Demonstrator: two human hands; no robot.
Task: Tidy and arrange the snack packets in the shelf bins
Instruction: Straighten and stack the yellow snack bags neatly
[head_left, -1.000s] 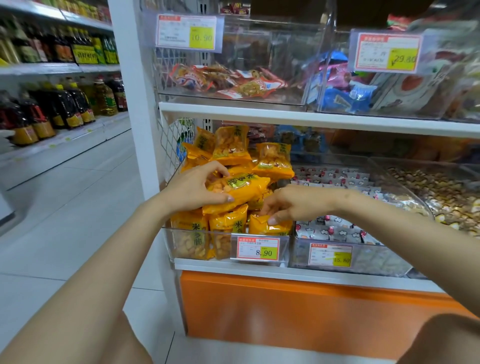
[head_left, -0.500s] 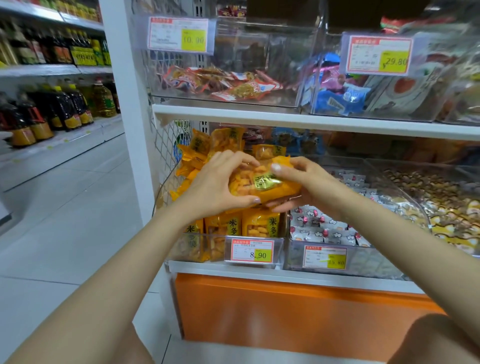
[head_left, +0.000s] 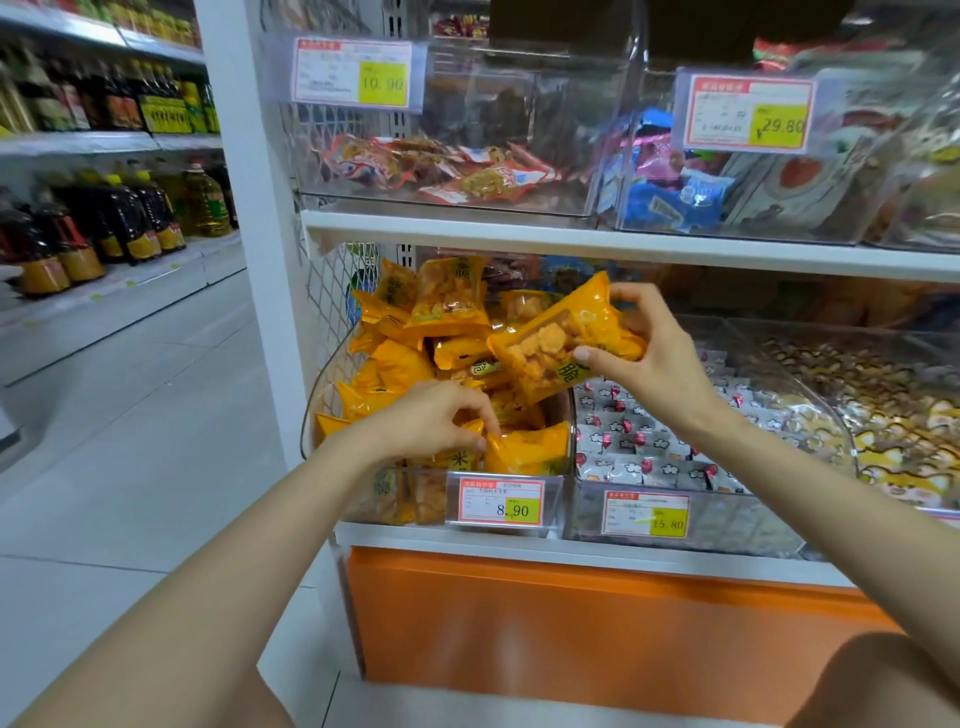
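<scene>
Shelving (head_left: 623, 244) carries three clear bins (head_left: 737, 512) on its lower board, the leftmost bin (head_left: 310, 415) heaped with yellow packets (head_left: 405, 364). The left hand (head_left: 426, 415), palm down at that bin's front edge, pinches the front packet (head_left: 527, 449) lying crosswise. The right hand (head_left: 660, 358), raised above the bin's right wall, grips a second packet (head_left: 556, 348), its long axis climbing from lower left to upper right.

Prices are about all you can read here. Upper shelf: the left bin tag (head_left: 358, 73) says 10.90, the right bin tag (head_left: 748, 114) says ¥29.80. Lower shelf: the orange-snack bin tag (head_left: 501, 501) reads 8.90, the neighbour bin tag (head_left: 645, 514) 15.80. The lifted orange packet (head_left: 561, 343) shows 脆 near its lower edge, and a front packet (head_left: 460, 460) in that bin shows 米. The tags' small print is too blurry.
</scene>
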